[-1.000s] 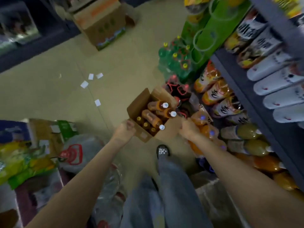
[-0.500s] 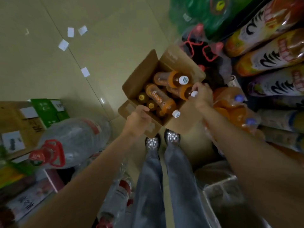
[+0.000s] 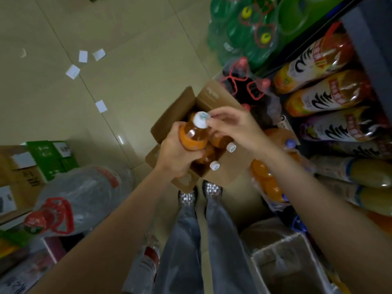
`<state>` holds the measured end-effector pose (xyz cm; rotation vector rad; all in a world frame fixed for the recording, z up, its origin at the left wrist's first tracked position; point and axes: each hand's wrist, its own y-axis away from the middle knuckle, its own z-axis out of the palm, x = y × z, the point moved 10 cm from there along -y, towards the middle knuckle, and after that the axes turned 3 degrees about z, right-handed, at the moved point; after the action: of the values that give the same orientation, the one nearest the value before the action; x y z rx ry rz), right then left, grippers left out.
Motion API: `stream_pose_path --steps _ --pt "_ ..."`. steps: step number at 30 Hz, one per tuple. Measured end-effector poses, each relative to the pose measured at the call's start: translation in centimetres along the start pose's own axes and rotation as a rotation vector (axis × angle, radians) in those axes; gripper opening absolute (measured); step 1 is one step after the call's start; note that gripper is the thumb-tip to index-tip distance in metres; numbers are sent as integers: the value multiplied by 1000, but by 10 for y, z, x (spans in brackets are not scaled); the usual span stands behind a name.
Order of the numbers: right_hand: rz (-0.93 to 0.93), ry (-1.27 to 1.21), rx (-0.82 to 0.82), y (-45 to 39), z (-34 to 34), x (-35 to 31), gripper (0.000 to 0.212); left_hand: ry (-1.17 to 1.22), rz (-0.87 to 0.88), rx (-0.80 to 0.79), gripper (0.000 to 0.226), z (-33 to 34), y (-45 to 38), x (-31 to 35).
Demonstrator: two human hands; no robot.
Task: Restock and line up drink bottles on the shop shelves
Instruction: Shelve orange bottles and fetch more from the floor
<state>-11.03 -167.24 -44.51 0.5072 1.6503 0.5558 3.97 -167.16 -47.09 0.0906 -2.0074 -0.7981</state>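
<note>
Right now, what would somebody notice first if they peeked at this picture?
In the middle, the left hand grips an orange drink bottle lifted over an open cardboard box on the floor, while the right hand touches its white cap. More white-capped bottles lie in the box. To the right, big orange juice bottles lie on the shelf, with a green bottle pack above.

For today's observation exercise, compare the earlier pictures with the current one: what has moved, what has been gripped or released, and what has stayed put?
The left hand left the box flap and now grips an orange bottle, raised out of the cardboard box. The right hand moved from the box's right flap to that bottle's white cap. The box remains on the floor with other bottles inside.
</note>
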Motion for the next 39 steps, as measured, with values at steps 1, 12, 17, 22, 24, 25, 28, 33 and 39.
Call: stream_pose_path --steps 1,12,17,22,24,25,28,33,39 --pt "79 44 6 -6 4 27 25 4 -42 40 67 -12 -1 -14" --pt "454 971 20 -29 88 193 56 80 -64 101 69 -32 1 -71" --pt "431 973 130 -29 95 198 39 72 -56 119 70 -29 5 -72" --pt "434 1038 156 -26 96 206 25 13 -69 103 71 -33 7 -80" --pt "454 979 187 -22 91 202 32 -12 -87 97 71 -37 7 -84" --pt "475 918 201 -17 87 196 39 -21 -103 94 72 -38 9 -83" --pt "494 663 261 -2 69 160 60 -75 -127 82 73 -42 17 -71" --pt "359 746 239 39 18 53 56 -142 -23 14 69 -43 43 12" --pt "183 750 335 145 -52 -48 30 -44 80 -84 29 -31 89 117"
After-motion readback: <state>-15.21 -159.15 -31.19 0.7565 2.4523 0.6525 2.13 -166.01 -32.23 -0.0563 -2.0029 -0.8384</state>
